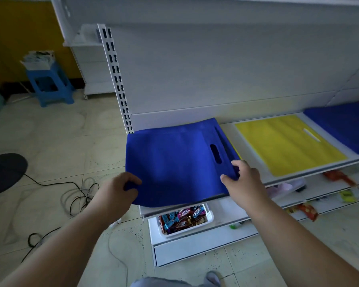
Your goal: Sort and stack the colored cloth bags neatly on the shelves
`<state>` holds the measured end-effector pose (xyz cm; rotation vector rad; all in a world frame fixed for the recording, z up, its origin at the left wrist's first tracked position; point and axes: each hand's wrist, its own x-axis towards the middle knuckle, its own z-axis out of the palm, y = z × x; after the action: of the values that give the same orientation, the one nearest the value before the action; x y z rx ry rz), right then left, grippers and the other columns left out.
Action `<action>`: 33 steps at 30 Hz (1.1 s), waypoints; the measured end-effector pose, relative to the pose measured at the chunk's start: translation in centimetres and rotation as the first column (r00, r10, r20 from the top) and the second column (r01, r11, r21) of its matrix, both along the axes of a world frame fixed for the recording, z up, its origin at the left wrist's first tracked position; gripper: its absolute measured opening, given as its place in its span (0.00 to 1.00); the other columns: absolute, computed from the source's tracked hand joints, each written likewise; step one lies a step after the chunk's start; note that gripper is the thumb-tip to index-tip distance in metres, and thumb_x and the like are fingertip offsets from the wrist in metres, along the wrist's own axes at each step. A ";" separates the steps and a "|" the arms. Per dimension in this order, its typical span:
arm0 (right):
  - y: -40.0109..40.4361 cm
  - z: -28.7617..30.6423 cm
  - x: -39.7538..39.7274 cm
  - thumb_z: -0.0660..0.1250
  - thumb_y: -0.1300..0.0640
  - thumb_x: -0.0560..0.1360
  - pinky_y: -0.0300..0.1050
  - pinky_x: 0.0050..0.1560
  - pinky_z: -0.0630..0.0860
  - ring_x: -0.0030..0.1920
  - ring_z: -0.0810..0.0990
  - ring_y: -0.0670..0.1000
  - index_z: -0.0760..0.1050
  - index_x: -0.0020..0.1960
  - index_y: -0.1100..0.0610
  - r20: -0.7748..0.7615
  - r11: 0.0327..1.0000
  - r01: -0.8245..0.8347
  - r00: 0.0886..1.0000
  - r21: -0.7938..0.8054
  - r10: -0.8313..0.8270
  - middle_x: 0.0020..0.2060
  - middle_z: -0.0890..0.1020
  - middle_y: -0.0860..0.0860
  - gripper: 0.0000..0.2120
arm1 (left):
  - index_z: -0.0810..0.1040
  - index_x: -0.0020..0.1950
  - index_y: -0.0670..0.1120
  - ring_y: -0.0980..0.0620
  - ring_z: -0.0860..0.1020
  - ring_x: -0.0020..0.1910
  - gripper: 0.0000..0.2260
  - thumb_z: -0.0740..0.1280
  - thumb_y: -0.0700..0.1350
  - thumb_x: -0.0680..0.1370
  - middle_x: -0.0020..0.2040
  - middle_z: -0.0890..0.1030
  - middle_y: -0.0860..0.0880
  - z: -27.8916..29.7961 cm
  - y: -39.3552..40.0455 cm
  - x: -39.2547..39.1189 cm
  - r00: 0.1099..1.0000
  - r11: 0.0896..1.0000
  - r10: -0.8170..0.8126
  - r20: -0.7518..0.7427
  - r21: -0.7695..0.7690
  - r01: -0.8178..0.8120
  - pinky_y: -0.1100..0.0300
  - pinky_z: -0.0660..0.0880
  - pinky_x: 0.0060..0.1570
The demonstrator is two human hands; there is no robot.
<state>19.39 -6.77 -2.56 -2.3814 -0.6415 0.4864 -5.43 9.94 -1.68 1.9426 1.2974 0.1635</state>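
A blue cloth bag (pixel 174 160) with a cut-out handle lies at the left end of the white shelf (pixel 228 126), its near edge hanging over the front. My left hand (pixel 120 187) pinches its near left corner. My right hand (pixel 243 179) grips its near right corner, beside the handle slot. A thin yellow edge shows under the bag's right side. A yellow bag (pixel 286 143) lies flat in the middle of the shelf. Another blue bag (pixel 344 129) lies at the right, with a bit of orange behind it.
A white basket of wrapped snacks (pixel 184 218) sits on the lower shelf below the bag. Loose snack packets (pixel 338 177) lie on lower shelves to the right. Cables (pixel 79 195) trail on the tiled floor at left, near a dark round base (pixel 4 172) and a blue stool (pixel 50 85).
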 end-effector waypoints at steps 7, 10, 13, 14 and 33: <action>-0.7 1.5 2.0 0.66 0.60 0.77 0.35 0.35 0.76 0.44 0.82 0.40 0.72 0.67 0.43 -0.060 0.963 -0.239 0.967 0.123 0.247 0.62 0.78 0.47 0.21 | 0.78 0.45 0.59 0.56 0.73 0.31 0.14 0.60 0.41 0.79 0.40 0.79 0.56 1.7 -1.2 0.0 0.986 0.988 -0.097 -0.139 0.110 0.112 0.67 0.65 0.27; -2.0 2.7 2.7 0.65 0.56 0.79 0.29 0.31 0.68 0.30 0.75 0.36 0.75 0.67 0.44 0.182 0.954 -0.291 0.944 0.064 0.276 0.54 0.82 0.45 0.18 | 0.78 0.49 0.65 0.58 0.76 0.36 0.15 0.59 0.45 0.82 0.44 0.79 0.60 1.9 -2.6 -0.4 0.979 0.975 -0.114 -0.168 0.170 0.142 0.66 0.70 0.33; -5.6 3.4 4.6 0.64 0.51 0.80 0.40 0.39 0.75 0.38 0.80 0.45 0.76 0.65 0.41 0.282 0.964 -0.213 0.946 0.159 0.163 0.47 0.85 0.48 0.15 | 0.76 0.51 0.69 0.59 0.78 0.37 0.14 0.59 0.48 0.82 0.46 0.81 0.61 2.5 -5.4 1.4 0.992 0.972 -0.084 -0.089 0.213 0.102 0.63 0.74 0.37; -7.3 3.4 5.6 0.63 0.50 0.80 0.41 0.39 0.75 0.38 0.79 0.46 0.76 0.65 0.41 0.303 0.964 -0.185 0.945 0.192 0.121 0.43 0.85 0.48 0.15 | 0.76 0.52 0.69 0.59 0.78 0.35 0.13 0.59 0.49 0.82 0.45 0.81 0.61 2.8 -6.6 2.8 0.996 0.971 -0.071 -0.050 0.225 0.080 0.63 0.74 0.35; -40.3 5.3 40.1 0.65 0.55 0.79 0.27 0.39 0.68 0.39 0.76 0.37 0.79 0.64 0.49 0.469 0.944 0.133 0.842 0.302 -0.268 0.49 0.85 0.47 0.14 | 0.77 0.61 0.62 0.49 0.79 0.42 0.15 0.60 0.45 0.81 0.52 0.84 0.52 3.5 -30.9 46.1 0.913 0.876 -0.348 0.211 0.419 0.237 0.54 0.76 0.41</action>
<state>59.48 -47.12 2.76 -2.2879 -0.6173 -0.3189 40.67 -21.00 1.77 2.3231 0.8068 0.5561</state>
